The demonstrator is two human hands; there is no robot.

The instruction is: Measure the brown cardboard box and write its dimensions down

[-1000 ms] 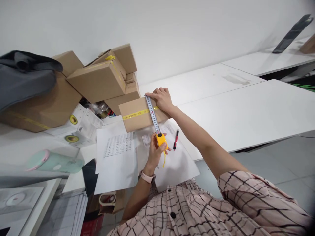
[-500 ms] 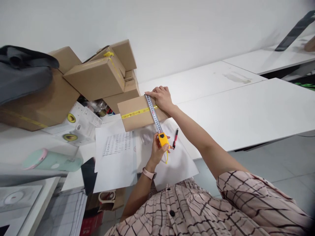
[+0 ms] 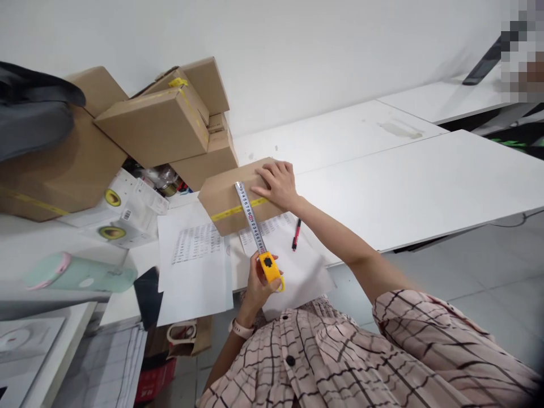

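A yellow tape measure [image 3: 268, 268] is in my left hand [image 3: 256, 292], with its fingers closed around the case. Its metal blade [image 3: 250, 216] is drawn out and reaches away from me over a cardboard box [image 3: 221, 198]. The free end of the blade lies against the box, short of its far edge. Yellow tape runs across the box's side. My right hand [image 3: 278, 184] grips the box at its right end, fingers over the top and thumb towards the blade. A red and black pen [image 3: 296, 235] lies on papers just right of the box.
Printed sheets [image 3: 187, 283] lie left of my left hand. Stacked cartons [image 3: 157, 130], white boxes with avocado pictures [image 3: 123, 218] and a mint-green bottle [image 3: 85, 272] stand at the left. White tabletops [image 3: 403, 192] stretch to the right along the wall.
The blade's end has left the box's far edge and come nearer me. My left hand has drawn back with the tape measure. The box now shows more of its upper face, and my right forefinger is off the blade.
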